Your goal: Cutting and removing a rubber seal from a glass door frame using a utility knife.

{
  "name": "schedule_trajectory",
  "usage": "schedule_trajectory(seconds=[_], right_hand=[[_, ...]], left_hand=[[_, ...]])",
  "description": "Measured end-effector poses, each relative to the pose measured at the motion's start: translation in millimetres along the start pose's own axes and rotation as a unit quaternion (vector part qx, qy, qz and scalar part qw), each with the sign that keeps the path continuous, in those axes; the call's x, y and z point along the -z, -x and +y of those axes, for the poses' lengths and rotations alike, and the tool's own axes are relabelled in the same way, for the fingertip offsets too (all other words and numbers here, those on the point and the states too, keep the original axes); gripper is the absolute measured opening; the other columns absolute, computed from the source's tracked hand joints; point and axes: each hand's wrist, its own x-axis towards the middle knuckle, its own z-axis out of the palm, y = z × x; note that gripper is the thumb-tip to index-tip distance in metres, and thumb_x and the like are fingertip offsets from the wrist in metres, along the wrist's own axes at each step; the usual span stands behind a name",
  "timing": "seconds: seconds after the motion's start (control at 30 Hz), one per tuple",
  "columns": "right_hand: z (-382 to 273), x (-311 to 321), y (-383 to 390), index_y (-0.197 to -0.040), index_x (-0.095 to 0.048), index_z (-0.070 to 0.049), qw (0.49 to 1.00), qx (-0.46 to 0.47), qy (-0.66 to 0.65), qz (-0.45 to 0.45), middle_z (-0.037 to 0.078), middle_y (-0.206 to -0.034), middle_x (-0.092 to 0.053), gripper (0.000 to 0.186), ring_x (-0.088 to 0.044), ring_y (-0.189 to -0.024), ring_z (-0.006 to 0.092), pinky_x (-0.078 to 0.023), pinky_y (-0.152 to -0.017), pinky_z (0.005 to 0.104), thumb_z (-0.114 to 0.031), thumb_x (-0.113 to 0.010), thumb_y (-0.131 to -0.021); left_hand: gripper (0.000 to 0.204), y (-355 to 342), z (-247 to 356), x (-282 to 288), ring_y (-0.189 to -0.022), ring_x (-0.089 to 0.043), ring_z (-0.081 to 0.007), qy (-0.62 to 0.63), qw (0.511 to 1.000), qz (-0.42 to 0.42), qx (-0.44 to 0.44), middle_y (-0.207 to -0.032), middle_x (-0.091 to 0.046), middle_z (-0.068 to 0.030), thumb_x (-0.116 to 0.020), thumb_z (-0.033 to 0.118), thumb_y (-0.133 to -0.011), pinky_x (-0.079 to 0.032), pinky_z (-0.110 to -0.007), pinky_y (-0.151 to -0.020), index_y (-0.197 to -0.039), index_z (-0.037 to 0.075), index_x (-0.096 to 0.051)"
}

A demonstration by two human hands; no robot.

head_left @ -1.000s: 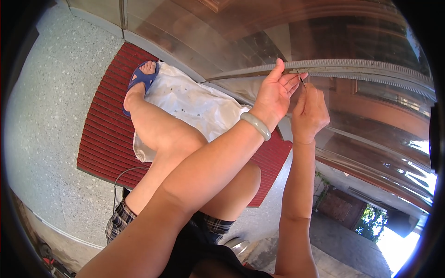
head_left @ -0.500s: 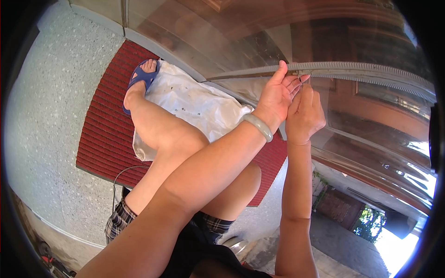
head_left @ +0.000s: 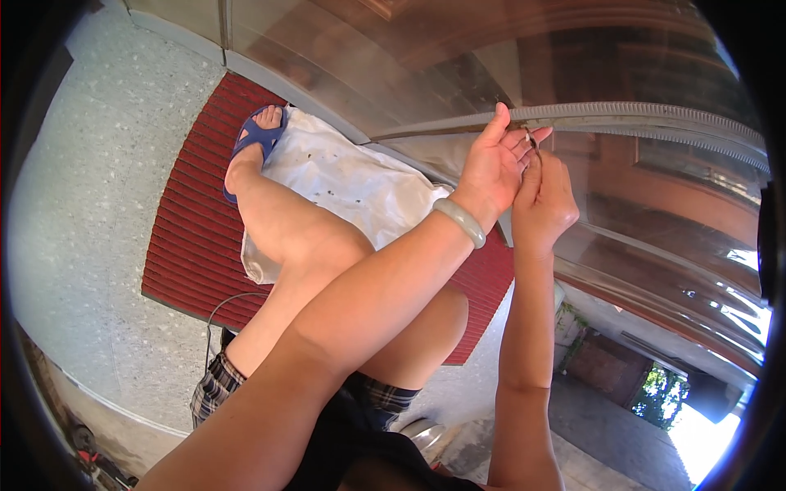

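My left hand (head_left: 487, 168) is palm up in front of a clear plastic sheet, its thumb stretched out and its fingers reaching toward the sheet's grey ribbed strip (head_left: 606, 119). A pale bangle (head_left: 458, 222) circles that wrist. Close beside it, my right hand (head_left: 544, 200) is closed, with thumb and finger pinched on a small dark curved thing (head_left: 533, 141) at the left fingertips. What kind of thing it is cannot be made out. Whether the left fingers touch it is also unclear.
A white cloth or sack (head_left: 327, 180) with dark specks lies on a red ribbed mat (head_left: 192, 213). My foot in a blue sandal (head_left: 260, 135) stands at its edge. Speckled floor (head_left: 90, 204) spreads to the left. A thin dark cable (head_left: 214, 315) curves by my knee.
My right hand has shifted slightly right and down, and more of the small dark thing shows between the hands. The left hand is nearly still; the whole view has moved a little.
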Motion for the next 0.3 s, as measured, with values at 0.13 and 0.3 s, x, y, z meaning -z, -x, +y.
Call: schedule_trajectory(seconds=[0.13, 0.3], right_hand=[[-4.6, 17.6, 16.3, -0.097, -0.065, -0.005, 0.933, -0.267, -0.241, -0.027, 0.003, -0.08, -0.063, 0.01, -0.054, -0.056, 0.0115, -0.042, -0.048, 0.0256, -0.011, -0.057, -0.093], [-5.1, 27.1, 48.2, -0.101, -0.063, 0.0, 0.501, -0.521, -0.688, -0.063, 0.005, -0.079, -0.061, 0.013, -0.048, -0.057, 0.0062, -0.037, -0.049, 0.0149, -0.009, -0.058, -0.093]], left_hand=[[0.045, -1.5, 1.7, 2.9, -0.117, -0.056, -0.0225, -0.037, 0.999, -0.022, -0.017, -0.115, -0.066, -0.0119, -0.051, 0.043, -0.095, -0.037, -0.036, -0.099, -0.109, 0.002, -0.061], [0.052, -3.3, 6.0, 11.8, -0.122, -0.054, -0.0257, -0.055, 0.995, -0.082, -0.019, -0.121, -0.064, -0.0136, -0.05, 0.043, -0.091, -0.033, -0.037, -0.103, -0.118, -0.001, -0.057]])
